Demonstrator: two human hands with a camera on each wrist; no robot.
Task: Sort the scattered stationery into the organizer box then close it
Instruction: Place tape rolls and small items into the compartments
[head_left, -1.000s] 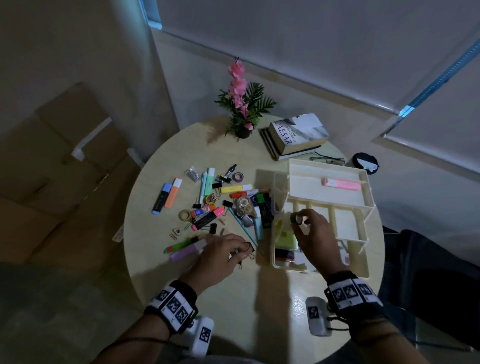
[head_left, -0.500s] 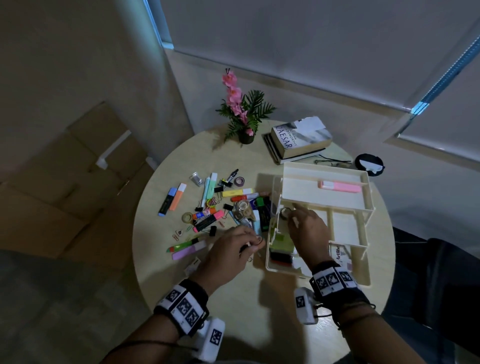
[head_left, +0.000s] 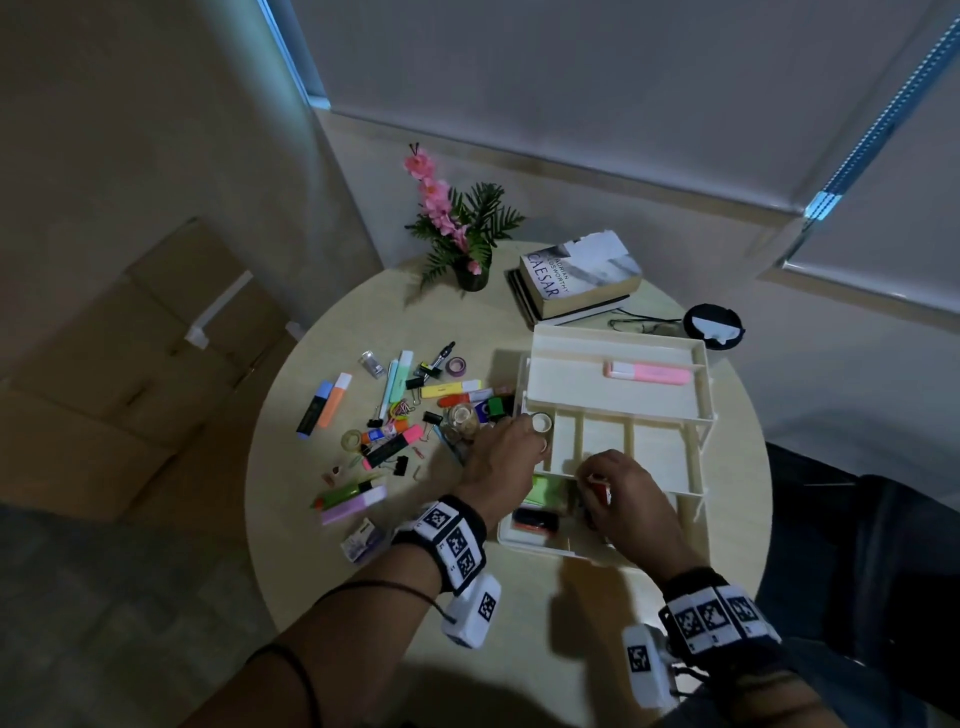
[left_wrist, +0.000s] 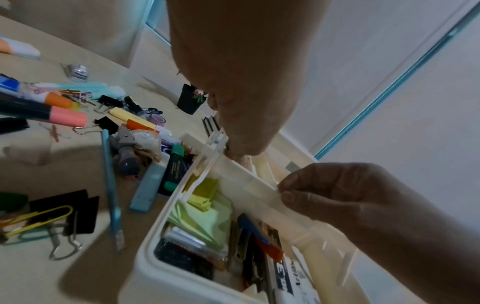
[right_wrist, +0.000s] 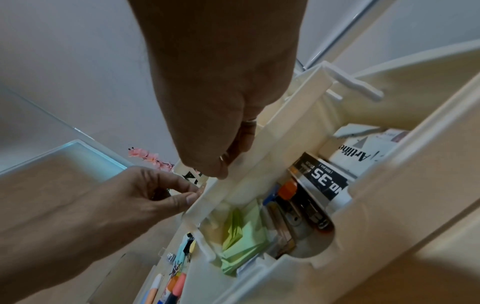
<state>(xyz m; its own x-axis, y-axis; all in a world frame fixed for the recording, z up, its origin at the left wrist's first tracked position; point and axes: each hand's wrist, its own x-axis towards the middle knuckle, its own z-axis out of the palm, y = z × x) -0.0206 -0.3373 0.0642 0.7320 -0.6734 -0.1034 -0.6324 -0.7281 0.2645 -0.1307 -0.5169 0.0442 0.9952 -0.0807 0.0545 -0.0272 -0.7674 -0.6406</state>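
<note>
Cream plastic and a pale wooden table (head_left: 519, 597) fill the scene. Far left on it lie a blue highlighter (head_left: 314, 409) and an orange highlighter (head_left: 334, 399) side by side; nearer, a green marker (head_left: 343, 492) and a lilac highlighter (head_left: 353, 508). Right of these is the main scatter: pens, black binder clips, paper clips, a purple tape roll (head_left: 455, 366) and a yellow highlighter (head_left: 450, 388).

Next comes the left hand (head_left: 506, 451), fingers curled at the left end of the organizer box's (head_left: 691, 499) middle tray, just beside a small tape roll (head_left: 542, 423) there; whether it grips the roll or the tray edge I cannot tell. The right hand (head_left: 631, 493) pinches the near edge of that divided tray with curled fingers. Below, the bottom compartment holds green sticky notes (left_wrist: 207, 218) and staple boxes. The top tray, further back, holds a pink highlighter (head_left: 647, 372). Behind stand a potted plant (head_left: 467, 244) and stacked books (head_left: 576, 278).
</note>
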